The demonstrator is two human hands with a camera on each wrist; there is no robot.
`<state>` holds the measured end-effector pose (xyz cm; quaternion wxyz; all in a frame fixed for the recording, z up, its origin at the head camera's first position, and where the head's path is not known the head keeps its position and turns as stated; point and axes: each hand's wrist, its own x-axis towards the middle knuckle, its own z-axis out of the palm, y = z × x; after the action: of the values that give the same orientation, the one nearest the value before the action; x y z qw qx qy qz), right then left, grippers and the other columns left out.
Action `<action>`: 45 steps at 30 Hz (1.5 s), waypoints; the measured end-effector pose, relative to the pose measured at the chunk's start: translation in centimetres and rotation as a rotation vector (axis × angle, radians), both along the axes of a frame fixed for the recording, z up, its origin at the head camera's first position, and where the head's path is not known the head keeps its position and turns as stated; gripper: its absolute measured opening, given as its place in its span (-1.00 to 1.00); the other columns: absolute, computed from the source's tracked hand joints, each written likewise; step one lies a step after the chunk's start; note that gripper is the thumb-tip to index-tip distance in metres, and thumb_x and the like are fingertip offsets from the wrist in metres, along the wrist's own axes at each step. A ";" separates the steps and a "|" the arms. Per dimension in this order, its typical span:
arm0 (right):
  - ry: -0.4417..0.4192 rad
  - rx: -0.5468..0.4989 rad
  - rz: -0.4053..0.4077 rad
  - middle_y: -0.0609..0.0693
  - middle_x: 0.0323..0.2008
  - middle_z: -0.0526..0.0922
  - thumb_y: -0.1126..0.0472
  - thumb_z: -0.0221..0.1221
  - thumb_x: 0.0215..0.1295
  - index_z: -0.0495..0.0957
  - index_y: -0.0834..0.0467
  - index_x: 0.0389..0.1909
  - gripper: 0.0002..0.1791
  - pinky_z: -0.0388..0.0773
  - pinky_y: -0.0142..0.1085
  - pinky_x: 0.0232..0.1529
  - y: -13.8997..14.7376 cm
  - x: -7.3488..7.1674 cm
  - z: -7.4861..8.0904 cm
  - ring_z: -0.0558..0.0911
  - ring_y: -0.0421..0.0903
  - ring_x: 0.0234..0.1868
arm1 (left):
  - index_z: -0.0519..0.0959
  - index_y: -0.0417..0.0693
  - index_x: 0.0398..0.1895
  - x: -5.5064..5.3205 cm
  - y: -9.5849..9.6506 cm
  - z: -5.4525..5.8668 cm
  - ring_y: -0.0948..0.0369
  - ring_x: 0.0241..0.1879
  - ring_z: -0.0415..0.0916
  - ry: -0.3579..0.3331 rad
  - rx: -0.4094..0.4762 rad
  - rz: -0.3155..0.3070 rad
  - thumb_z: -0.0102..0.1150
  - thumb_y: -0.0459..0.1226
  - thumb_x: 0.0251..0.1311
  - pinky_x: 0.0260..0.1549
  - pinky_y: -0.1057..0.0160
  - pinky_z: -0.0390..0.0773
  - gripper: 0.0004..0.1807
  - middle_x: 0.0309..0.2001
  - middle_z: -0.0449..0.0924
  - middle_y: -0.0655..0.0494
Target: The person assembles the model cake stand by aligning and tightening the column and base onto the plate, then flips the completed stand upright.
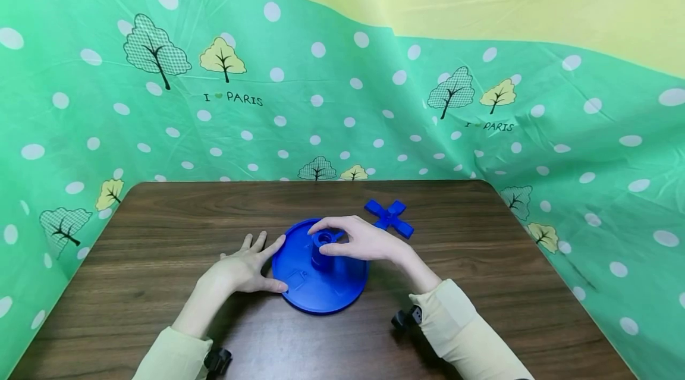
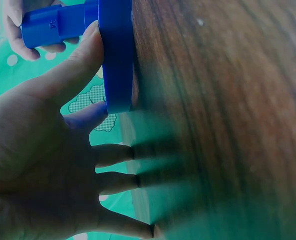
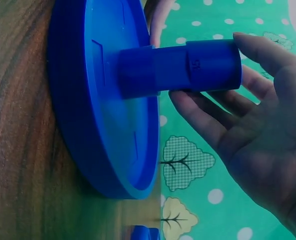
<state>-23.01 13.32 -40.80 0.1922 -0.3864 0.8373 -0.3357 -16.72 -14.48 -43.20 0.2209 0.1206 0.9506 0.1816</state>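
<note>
On the table (image 1: 187,207), the right hand (image 1: 369,240) is gripping the post (image 1: 320,262) already standing on the disc (image 1: 329,294), the outspread left hand (image 1: 242,270) is touching the disc, and the cross (image 1: 391,216) is lying unattached

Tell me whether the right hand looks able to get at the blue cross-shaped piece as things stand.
Probably yes: the blue cross-shaped piece lies just beyond the right hand, with nothing visible in between, though that hand would likely have to release the upright blue post first.

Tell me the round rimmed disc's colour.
Blue; the round rimmed disc shows best in the head view.
</note>
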 end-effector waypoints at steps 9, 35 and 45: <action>0.007 -0.009 -0.118 -0.16 0.07 0.65 -0.09 0.34 0.36 0.53 -0.07 0.12 -0.59 0.68 -0.27 0.06 -0.5 0.2 -0.4 0.62 -0.19 0.11 | 0.02 0.14 0.67 0.0 0.0 0.0 -0.44 0.60 -0.21 0.007 0.006 -0.006 0.37 0.29 0.11 0.19 -0.76 -0.01 0.16 0.65 -0.14 -0.35; -0.018 0.016 -0.002 -0.13 0.30 0.59 -0.09 0.19 0.49 0.50 -0.01 0.32 -0.52 0.62 -0.12 0.24 0.2 0.0 -0.2 0.56 -0.10 0.35 | 0.01 0.16 0.68 0.0 0.0 -0.2 -0.43 0.61 -0.23 0.000 0.007 -0.001 0.36 0.30 0.11 0.20 -0.76 -0.02 0.16 0.65 -0.15 -0.34; -0.009 -0.004 -0.042 -0.19 0.24 0.63 -0.11 0.25 0.43 0.53 -0.11 0.25 -0.56 0.62 -0.15 0.23 0.2 0.1 -0.4 0.58 -0.17 0.30 | 0.02 0.15 0.67 0.1 0.0 -0.2 -0.43 0.60 -0.22 0.009 0.004 0.001 0.36 0.30 0.11 0.20 -0.76 -0.01 0.16 0.65 -0.14 -0.35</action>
<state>-22.92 13.49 -41.24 0.1880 -0.3675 0.8437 -0.3431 -16.62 -14.46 -43.44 0.2163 0.1212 0.9513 0.1830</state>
